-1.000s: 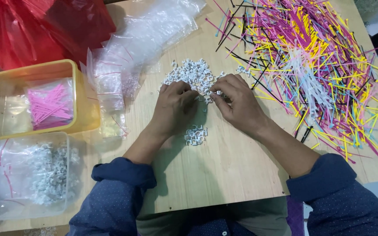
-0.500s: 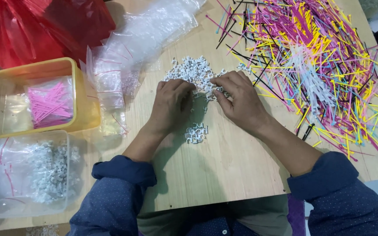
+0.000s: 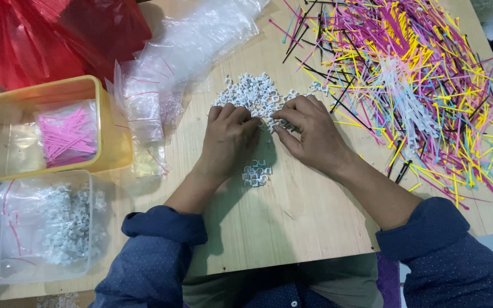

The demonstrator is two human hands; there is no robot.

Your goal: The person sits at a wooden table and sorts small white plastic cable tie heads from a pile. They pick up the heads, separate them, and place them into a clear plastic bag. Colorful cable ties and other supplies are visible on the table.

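Both hands are laid palm-down on a light wooden tabletop (image 3: 315, 228), right at the near edge of a loose heap of small white plastic cable clips (image 3: 252, 91). The left hand (image 3: 226, 140) is set with its fingers curled onto the clips at the heap's lower left, and the right hand (image 3: 312, 134) is placed just beside it, fingertips pressed into the clips at the lower right; whether anything is actually pinched under either hand can't be told, since the fingertips are buried in the pile. A smaller cluster of the same white clips (image 3: 257, 173) is left on the wood just below the two hands, apart from the main heap. Off to the right, a big messy spread of multicoloured plastic cable ties (image 3: 417, 74) is scattered well across the table. To the left, crumpled clear plastic bags (image 3: 184, 51) are lying near the heap, a yellow plastic tub (image 3: 112, 142) with a bag of pink ties (image 3: 67, 137) in it is seen beside them, and a clear plastic box (image 3: 7, 262) of more white clips is parked below that. A red plastic bag (image 3: 47, 34) is bunched in the top left corner.
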